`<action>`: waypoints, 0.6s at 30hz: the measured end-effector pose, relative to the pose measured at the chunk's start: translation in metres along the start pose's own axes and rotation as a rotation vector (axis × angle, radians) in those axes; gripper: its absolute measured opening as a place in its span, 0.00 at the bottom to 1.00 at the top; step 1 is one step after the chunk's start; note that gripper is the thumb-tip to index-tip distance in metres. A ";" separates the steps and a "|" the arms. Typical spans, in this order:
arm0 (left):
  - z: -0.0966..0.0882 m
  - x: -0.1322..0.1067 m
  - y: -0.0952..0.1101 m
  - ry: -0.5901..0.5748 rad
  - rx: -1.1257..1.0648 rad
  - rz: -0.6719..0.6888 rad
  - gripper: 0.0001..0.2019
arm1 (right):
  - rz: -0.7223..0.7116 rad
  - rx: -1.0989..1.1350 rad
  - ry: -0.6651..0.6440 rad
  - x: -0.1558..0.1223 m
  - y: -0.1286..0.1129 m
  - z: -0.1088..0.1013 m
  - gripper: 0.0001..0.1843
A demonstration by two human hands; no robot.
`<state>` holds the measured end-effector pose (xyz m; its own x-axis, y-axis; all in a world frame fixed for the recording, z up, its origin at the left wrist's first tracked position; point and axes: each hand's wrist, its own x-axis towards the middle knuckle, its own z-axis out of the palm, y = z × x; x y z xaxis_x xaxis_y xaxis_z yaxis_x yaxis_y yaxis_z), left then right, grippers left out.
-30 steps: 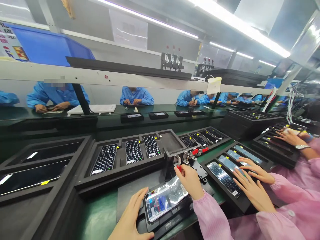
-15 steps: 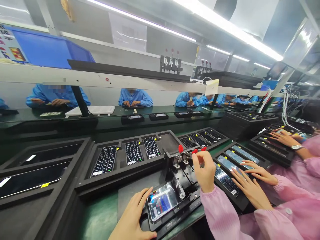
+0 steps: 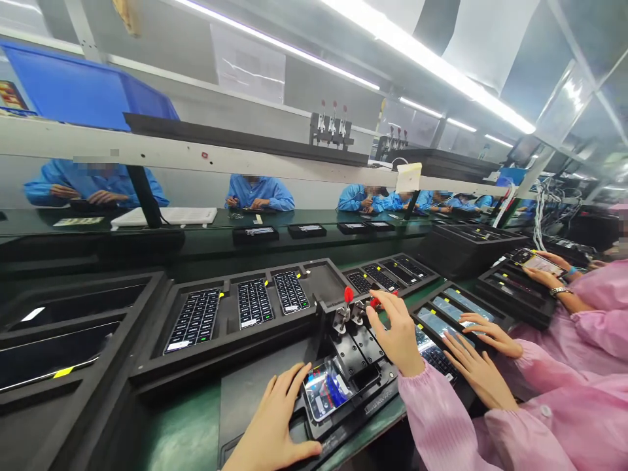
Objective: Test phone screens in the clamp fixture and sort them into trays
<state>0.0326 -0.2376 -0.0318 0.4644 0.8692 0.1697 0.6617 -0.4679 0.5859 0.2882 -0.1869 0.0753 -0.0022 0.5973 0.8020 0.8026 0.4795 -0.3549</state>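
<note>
My left hand (image 3: 275, 415) spans the left end of a black clamp fixture (image 3: 353, 405), thumb at the near side and fingers at the far side. A smartphone (image 3: 326, 396) with a lit, colourful screen lies face up in the fixture, its right part under the black press plates (image 3: 352, 353). My right hand (image 3: 395, 333), in a pink sleeve, is raised beside the red-tipped toggle levers (image 3: 348, 296). Its fingers are loosely extended and apart, and partly cover a lowered red tip; contact with it I cannot tell.
Behind the fixture stands a black tray (image 3: 228, 356) of phones with keypad-like patterns; another tray (image 3: 147, 288) is at left. A co-worker's hands (image 3: 483, 373) rest over phones close on the right. Stacked trays (image 3: 451, 252) stand farther back. People in blue sit across the bench.
The phone has slid rightward, deeper under the press plates, along with my left hand. My right hand's fingers have gone from bent together to extended. The view has shifted slightly.
</note>
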 end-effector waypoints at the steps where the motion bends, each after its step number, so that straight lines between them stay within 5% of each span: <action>1: -0.001 -0.001 -0.001 -0.007 -0.005 -0.001 0.50 | -0.001 0.006 0.023 -0.008 0.001 -0.001 0.14; 5: 0.000 -0.003 -0.003 -0.042 -0.002 -0.011 0.44 | 0.027 -0.044 0.123 -0.057 0.009 0.006 0.15; 9: 0.002 -0.002 -0.004 -0.072 0.022 -0.012 0.40 | 0.019 -0.192 0.004 -0.094 0.025 0.027 0.19; 14: 0.003 -0.002 -0.008 -0.089 0.037 0.019 0.40 | 0.062 -0.196 -0.152 -0.094 0.032 0.037 0.19; 18: 0.005 -0.002 -0.011 -0.069 0.003 0.026 0.47 | 0.189 0.071 -0.068 -0.080 0.033 0.031 0.15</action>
<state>0.0266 -0.2352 -0.0425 0.5208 0.8438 0.1297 0.6504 -0.4906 0.5799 0.2963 -0.1992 -0.0147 0.1027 0.7217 0.6845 0.7484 0.3972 -0.5312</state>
